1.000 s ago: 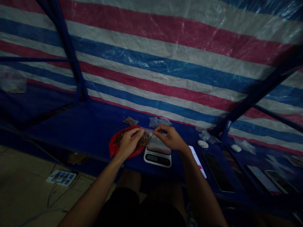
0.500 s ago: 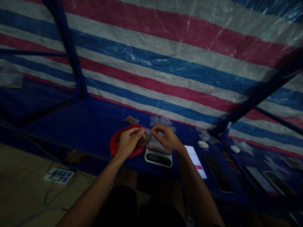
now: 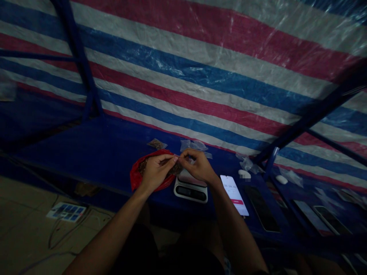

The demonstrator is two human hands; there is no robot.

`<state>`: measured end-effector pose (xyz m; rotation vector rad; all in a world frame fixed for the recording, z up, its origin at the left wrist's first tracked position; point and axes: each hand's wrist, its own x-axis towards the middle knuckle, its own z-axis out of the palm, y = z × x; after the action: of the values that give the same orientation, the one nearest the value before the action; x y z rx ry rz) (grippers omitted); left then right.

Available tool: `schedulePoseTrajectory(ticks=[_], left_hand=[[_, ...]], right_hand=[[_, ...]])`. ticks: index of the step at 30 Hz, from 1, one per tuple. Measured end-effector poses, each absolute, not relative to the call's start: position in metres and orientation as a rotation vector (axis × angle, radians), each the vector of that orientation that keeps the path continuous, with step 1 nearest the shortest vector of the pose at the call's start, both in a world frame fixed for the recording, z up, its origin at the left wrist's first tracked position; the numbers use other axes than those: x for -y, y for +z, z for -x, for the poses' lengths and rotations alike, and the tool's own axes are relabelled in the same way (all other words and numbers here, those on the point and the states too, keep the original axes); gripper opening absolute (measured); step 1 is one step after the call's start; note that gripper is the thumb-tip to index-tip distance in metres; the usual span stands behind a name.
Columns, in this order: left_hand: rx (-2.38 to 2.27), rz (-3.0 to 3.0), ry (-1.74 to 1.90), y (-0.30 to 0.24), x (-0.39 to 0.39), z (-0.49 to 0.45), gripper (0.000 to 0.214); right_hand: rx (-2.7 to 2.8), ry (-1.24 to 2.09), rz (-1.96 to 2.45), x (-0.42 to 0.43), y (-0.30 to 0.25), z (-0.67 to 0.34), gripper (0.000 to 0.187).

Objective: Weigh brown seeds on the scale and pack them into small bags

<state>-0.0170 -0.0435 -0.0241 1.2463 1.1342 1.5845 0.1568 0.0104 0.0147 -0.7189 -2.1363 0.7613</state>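
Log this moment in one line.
left hand: pinching clear bag | right hand: pinching clear bag | red bag: left of scale

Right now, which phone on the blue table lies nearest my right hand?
Nearest your right hand is the brightly lit, white-screened phone, just right of the scale. The dark-screened phone and the others lie farther right.

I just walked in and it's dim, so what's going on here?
A person's left hand and right hand pinch the top edge of a small clear bag of brown bits, beside a red bag and a scale. A similar filled packet lies behind the red bag, near some clear pouches. A lit phone lies right of the scale. Whether the held bag is sealed, I can't tell.
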Motion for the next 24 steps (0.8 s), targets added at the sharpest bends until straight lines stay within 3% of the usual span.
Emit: schedulePoseTrajectory(ticks=[24], left_hand=[[-1.293, -1.460, 1.524, -0.007, 0.037, 0.051, 0.032]], right_hand=[[2.057, 0.964, 0.839, -0.019, 0.014, -0.169, 0.034]])
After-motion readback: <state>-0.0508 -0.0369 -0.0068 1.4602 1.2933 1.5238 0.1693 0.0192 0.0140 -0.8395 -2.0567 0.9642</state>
